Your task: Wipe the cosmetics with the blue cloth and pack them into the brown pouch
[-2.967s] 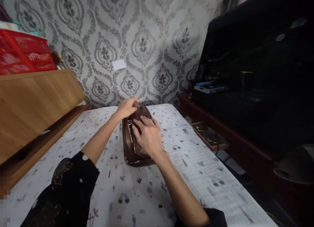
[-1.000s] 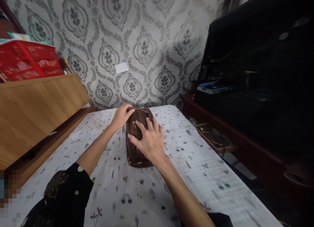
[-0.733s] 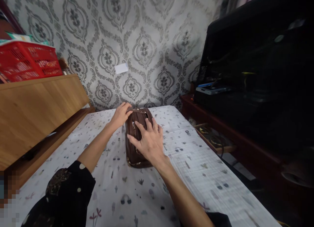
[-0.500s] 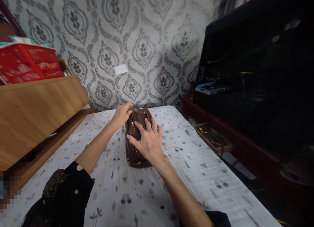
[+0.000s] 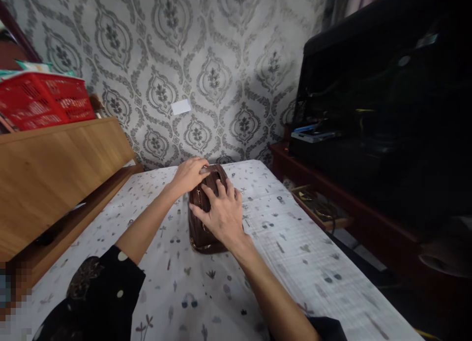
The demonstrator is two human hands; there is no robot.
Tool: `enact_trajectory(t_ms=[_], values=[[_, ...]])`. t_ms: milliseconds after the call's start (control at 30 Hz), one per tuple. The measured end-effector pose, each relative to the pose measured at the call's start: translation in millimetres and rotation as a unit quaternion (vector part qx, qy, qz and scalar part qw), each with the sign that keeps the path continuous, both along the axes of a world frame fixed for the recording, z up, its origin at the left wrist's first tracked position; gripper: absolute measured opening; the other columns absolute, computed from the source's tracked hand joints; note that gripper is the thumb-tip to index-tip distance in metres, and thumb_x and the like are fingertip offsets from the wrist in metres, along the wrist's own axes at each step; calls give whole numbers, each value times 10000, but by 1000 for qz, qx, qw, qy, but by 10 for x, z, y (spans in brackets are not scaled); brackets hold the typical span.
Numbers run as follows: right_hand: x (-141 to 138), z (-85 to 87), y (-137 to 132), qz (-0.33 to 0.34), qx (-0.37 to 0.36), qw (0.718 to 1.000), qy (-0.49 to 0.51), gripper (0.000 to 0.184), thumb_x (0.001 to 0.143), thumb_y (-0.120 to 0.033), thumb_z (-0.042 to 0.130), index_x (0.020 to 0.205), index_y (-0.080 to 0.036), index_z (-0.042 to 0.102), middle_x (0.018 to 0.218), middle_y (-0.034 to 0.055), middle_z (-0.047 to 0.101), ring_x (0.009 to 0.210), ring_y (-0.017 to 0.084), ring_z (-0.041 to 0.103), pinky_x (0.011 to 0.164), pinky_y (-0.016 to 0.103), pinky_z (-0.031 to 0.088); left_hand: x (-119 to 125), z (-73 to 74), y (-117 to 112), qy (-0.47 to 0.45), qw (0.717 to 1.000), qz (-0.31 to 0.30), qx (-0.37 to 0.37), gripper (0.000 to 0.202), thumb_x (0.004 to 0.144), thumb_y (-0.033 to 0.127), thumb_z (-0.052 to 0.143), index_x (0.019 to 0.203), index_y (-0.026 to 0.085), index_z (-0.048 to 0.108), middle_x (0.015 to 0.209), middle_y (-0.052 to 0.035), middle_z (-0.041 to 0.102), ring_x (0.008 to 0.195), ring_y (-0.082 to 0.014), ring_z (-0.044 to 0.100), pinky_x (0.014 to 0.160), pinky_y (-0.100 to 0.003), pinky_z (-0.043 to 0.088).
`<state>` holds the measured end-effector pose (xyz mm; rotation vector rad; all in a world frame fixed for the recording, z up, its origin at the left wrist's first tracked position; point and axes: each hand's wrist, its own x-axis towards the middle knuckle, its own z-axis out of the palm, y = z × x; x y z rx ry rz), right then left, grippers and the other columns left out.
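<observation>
A glossy brown leather pouch (image 5: 199, 228) with a gold zip lies lengthwise on a bed covered by a white patterned sheet (image 5: 206, 287). My right hand (image 5: 219, 213) lies flat on top of the pouch with its fingers spread, pressing it down. My left hand (image 5: 190, 174) is curled over the pouch's far end, fingers pinched at the top by the zip. What the fingertips hold is too small to make out.
A wooden headboard (image 5: 55, 169) runs along the left with a red plastic basket (image 5: 44, 99) on top. Patterned wallpaper stands behind. On the right is a dark cabinet (image 5: 368, 134) with an open drawer (image 5: 313, 205) beside the bed edge.
My left hand has moved from the pouch's far left corner onto the top of its far end. My right hand has shifted slightly forward on the pouch.
</observation>
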<state>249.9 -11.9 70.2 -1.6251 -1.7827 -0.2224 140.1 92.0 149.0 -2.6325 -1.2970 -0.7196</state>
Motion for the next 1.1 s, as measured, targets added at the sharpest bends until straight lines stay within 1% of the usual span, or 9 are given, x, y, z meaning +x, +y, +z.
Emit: enact_trajectory(t_ms=[67,200,333,500,700,800,900,1000,1100], values=[[1,25,-15,4,-7,1000,4,633,868,-662,572,1358,-264,616,1436,178,547,1403,416,370,1081,540,313,53,-32,13,-6,1000,-4,2,135,884,294,620,922,211,719,939,-75,696,946,-265,621,838,-354,465],[11,48,-28,11,-13,1000,11,610,867,-637,595,1358,-274,614,1467,183,513,1408,393,376,1091,528,309,100,-95,52,-50,999,-8,-4,246,912,314,580,737,187,696,835,-74,673,863,-251,623,819,-362,478],[27,45,-26,20,-12,1000,15,614,873,-643,588,1354,-262,610,1494,189,478,1388,365,407,1094,526,312,105,-158,73,-111,993,-33,-24,190,903,285,583,830,190,730,938,-51,731,922,-219,646,872,-324,492],[26,42,-25,13,-8,1000,7,627,860,-669,584,1315,-240,632,1452,216,501,1328,353,463,1069,523,341,94,-240,12,-177,981,-53,-59,298,935,340,528,867,154,752,851,-51,763,797,-191,675,753,-285,524],[19,25,-17,11,10,1000,2,644,857,-675,582,1333,-242,617,1432,207,523,1325,359,454,1068,525,334,49,-305,-47,-203,975,-81,-48,251,916,311,549,843,173,746,958,-64,747,995,-208,652,889,-305,505],[21,42,-27,12,-5,1000,2,649,862,-681,574,1348,-253,608,1431,200,531,1338,361,445,1066,522,333,6,-246,-30,-188,979,-75,-32,221,910,304,555,844,175,722,949,-70,725,971,-218,627,881,-315,481],[16,42,-27,10,-14,1000,-3,657,880,-688,540,1357,-240,605,1431,209,533,1349,364,435,1072,527,321,-94,-112,17,-115,993,-14,5,164,905,302,564,851,194,674,893,-51,684,880,-218,592,782,-308,439],[10,16,-14,5,-5,1000,-7,670,891,-695,513,1367,-231,598,1438,222,524,1347,365,439,1065,526,322,-234,9,64,-41,998,45,14,250,894,322,581,674,205,568,651,6,564,646,-177,508,611,-288,336],[9,-8,-2,4,7,1000,-11,673,887,-694,523,1369,-231,597,1431,222,530,1340,367,446,1053,521,329,-330,46,60,-31,998,59,4,399,880,320,578,535,212,410,493,40,388,524,-150,397,560,-290,250]])
